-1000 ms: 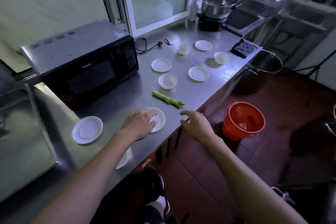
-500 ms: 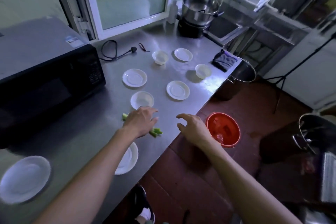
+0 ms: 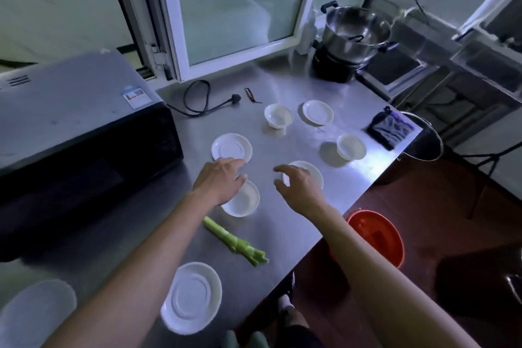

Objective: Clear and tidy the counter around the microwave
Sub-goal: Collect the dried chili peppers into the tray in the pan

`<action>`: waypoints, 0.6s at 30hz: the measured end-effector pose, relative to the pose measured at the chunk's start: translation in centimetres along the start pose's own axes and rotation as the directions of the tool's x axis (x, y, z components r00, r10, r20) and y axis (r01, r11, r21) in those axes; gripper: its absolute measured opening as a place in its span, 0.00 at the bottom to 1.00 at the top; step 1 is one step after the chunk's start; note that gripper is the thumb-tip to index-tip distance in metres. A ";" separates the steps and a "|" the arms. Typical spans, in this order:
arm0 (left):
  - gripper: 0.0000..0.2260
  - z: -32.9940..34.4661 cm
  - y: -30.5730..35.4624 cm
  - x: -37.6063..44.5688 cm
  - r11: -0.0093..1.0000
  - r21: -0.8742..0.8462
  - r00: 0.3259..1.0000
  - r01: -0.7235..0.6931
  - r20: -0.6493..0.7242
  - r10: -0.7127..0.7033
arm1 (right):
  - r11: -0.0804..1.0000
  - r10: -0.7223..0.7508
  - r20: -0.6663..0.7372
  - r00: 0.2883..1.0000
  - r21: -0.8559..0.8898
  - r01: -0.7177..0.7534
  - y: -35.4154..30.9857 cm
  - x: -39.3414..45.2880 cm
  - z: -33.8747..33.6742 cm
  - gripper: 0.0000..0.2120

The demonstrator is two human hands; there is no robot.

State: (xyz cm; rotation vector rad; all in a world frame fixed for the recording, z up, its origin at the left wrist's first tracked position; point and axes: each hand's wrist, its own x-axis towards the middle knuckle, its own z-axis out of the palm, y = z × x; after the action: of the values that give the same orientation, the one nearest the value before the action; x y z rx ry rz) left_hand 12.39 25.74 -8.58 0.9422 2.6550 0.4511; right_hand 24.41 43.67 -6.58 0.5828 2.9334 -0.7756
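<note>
From the head camera, your left hand (image 3: 220,179) lies over the far rim of a small white bowl (image 3: 243,200) on the steel counter (image 3: 285,232), fingers relaxed and spread; whether they actually touch the rim you cannot tell. Your right hand (image 3: 299,185) hovers above a white saucer (image 3: 312,171), fingers loosely curled and apart, gripping nothing. A green vegetable stalk (image 3: 234,241) lies just behind the bowl, nearer you, with another saucer (image 3: 192,297) at the counter's near edge. The black microwave (image 3: 84,133) sits to the left, its unplugged cord (image 3: 203,104) beside it. Farther out stand a saucer (image 3: 231,148), two more bowls (image 3: 278,116) (image 3: 351,146), a far saucer (image 3: 317,112) and a dark cloth (image 3: 391,128).
</note>
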 end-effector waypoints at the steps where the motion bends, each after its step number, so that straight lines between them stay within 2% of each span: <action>1: 0.19 -0.1 -0.2 0.8 1.000 0.006 1.000 0.019 -0.004 -0.019 | 1.000 -0.015 0.010 1.000 -0.009 0.015 0.1 1.4 0.0 0.16; 8: 0.21 -0.7 -1.8 7.5 0.977 0.021 0.977 0.213 0.006 -0.213 | 0.986 -0.164 0.141 0.976 -0.011 0.168 2.3 13.6 0.7 0.17; 14: 0.21 -0.1 -1.9 12.9 0.937 -0.001 0.936 0.349 0.055 -0.349 | 0.962 -0.274 0.249 0.929 0.075 0.263 4.3 21.4 2.4 0.17; 18: 0.20 0.3 -1.6 16.2 0.917 -0.019 0.917 0.398 0.043 -0.397 | 0.953 -0.302 0.228 0.926 0.093 0.289 5.3 25.5 2.8 0.16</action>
State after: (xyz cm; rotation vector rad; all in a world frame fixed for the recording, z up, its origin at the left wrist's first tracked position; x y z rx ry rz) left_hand -0.44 35.13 -12.07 0.3757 2.6997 0.3657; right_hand 2.63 55.36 -15.17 0.0369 2.8104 -0.8892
